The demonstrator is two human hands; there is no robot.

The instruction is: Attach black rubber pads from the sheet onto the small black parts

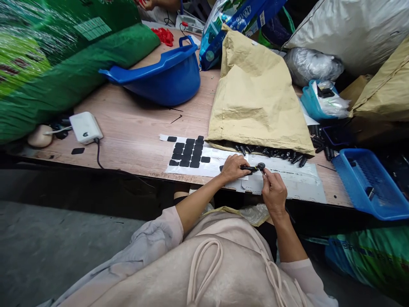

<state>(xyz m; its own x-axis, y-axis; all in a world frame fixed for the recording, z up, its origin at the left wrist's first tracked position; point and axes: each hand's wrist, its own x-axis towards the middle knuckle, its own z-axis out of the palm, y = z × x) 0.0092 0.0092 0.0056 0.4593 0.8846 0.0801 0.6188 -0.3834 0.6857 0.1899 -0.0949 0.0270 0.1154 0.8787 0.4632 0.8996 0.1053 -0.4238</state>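
My left hand (234, 168) is closed round a slim black stick-like part (247, 169), which lies roughly level and points right. At its right end is a small round black head (261, 166). The fingertips of my right hand (274, 189) pinch together just below that head; what they grip there is too small to make out. Both hands are over a white sheet (211, 172) near the table's front edge. Left of them, rows of black rounded pads (188, 152) lie on the sheet. Behind my hands, several black tube-like pieces (284, 154) spill from a tan sack (255, 94).
A blue basin (166, 81) stands at the back left, beside a large green bag (79, 64). A white box with a cable (86, 128) lies at the left. On the right are a blue basket (373, 183) and a small teal container (319, 100). Part of another person's hand (147, 4) shows at the top.
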